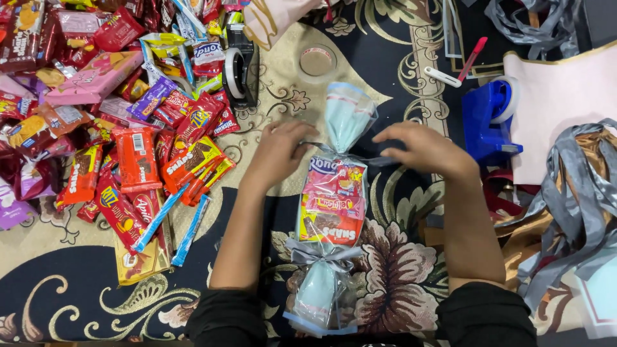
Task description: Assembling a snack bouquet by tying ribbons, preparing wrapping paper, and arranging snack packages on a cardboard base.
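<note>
A clear cellophane packet filled with colourful snack packs lies lengthwise on the patterned carpet between my arms. Its near end is tied with a grey ribbon bow. My left hand and my right hand pinch a thin grey ribbon drawn around the far neck of the packet, just below its pale blue flared end. Both hands have fingers closed on the ribbon's ends, one at each side of the neck.
A big pile of wrapped snacks covers the left. A black tape dispenser and a tape roll lie beyond the packet. To the right are a blue tape dispenser, a red-handled cutter, pink paper and loose grey ribbons.
</note>
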